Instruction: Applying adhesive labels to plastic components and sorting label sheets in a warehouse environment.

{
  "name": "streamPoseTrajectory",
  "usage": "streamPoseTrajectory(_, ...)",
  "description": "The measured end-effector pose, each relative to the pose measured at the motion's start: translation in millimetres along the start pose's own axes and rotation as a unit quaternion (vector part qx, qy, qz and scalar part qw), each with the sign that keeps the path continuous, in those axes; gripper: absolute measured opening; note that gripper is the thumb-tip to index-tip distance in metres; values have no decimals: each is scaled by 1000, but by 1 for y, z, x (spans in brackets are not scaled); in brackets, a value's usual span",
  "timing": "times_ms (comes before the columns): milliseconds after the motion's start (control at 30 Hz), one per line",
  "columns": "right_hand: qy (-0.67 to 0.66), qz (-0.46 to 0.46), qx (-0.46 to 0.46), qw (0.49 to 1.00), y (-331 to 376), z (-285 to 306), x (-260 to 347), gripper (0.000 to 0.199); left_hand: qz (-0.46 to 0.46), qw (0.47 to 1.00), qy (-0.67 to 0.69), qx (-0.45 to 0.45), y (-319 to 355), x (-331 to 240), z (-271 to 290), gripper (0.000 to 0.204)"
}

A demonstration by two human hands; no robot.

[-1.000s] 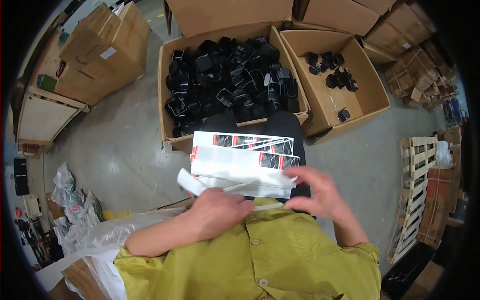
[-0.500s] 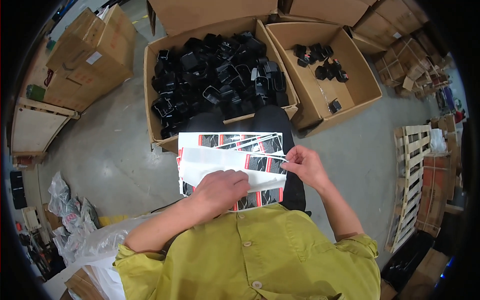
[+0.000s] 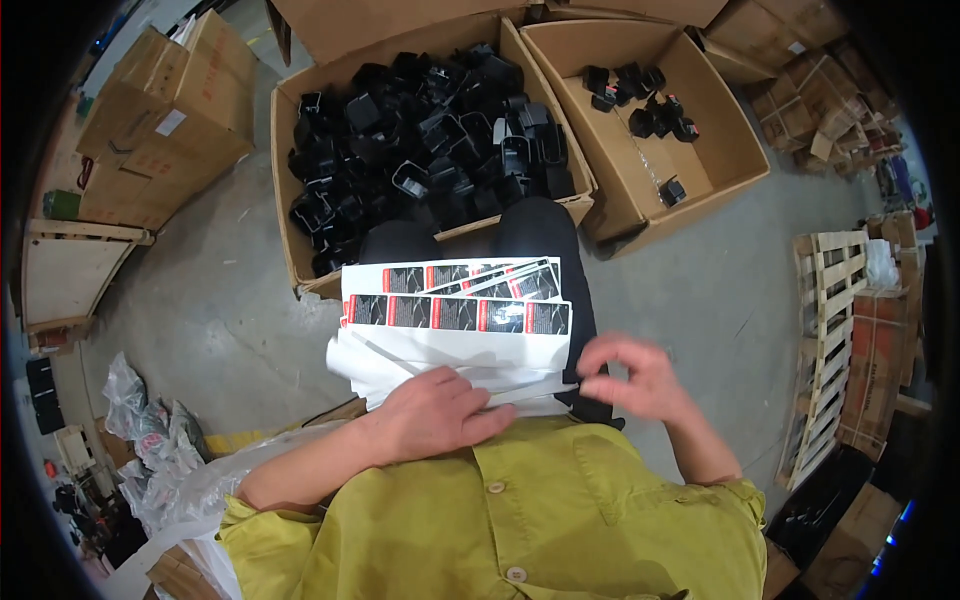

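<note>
Across my lap lies a stack of white label sheets (image 3: pixel 455 345) with rows of black-and-red printed stickers. One full row of stickers shows along the front sheet, and a few tilted strips lie behind it. White backing paper (image 3: pixel 365 365) folds and curls along the near side. My left hand (image 3: pixel 425 415) rests palm down on this near edge, fingers curled over the white paper and thumb stretched toward the right; its fingertips are partly hidden. Right of the stack hovers my right hand (image 3: pixel 635 378), slightly blurred, with thumb and fingers apart and nothing visible between them.
Ahead stands an open carton (image 3: pixel 285 200) heaped with black plastic holders (image 3: pixel 430 140). Beside it, another carton (image 3: pixel 625 225) contains several black pieces. A wooden pallet (image 3: pixel 825 340) leans on the right, stacked cartons (image 3: pixel 185 130) stand left, and plastic bags (image 3: pixel 160 440) lie lower left.
My right hand has let go of the sheet's right edge and moved down and right. The white paper that covered the front sticker row now lies nearer me. My left hand has moved slightly nearer.
</note>
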State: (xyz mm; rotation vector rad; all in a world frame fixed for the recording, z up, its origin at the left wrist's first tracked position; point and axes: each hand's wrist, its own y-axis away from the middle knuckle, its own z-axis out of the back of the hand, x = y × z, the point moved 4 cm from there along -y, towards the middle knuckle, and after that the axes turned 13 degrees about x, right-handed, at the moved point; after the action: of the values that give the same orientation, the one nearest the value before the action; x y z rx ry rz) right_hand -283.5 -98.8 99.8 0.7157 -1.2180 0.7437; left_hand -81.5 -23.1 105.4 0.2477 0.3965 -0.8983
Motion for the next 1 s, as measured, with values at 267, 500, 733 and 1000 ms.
streamPoseTrajectory(267, 236, -166, -106, 952, -32, 4, -35, 36, 59, 997, 50, 28, 6, -1, -7, 25)
streamPoseTrajectory(500, 85, -135, -81, 984, -22, 0, -39, 16, 132, 990, 49, -29, -1, 6, 21, 8)
streamPoseTrajectory(733, 97, -28, 110, 989, -4, -9, -5, 11, 50, 994, 13, 95, 9, -1, -3, 12)
streamPoseTrajectory(1000, 34, -42, 111, 992, -18, -2, 5, 22, 30, 997, -66, -29, 33, -20, -10, 21)
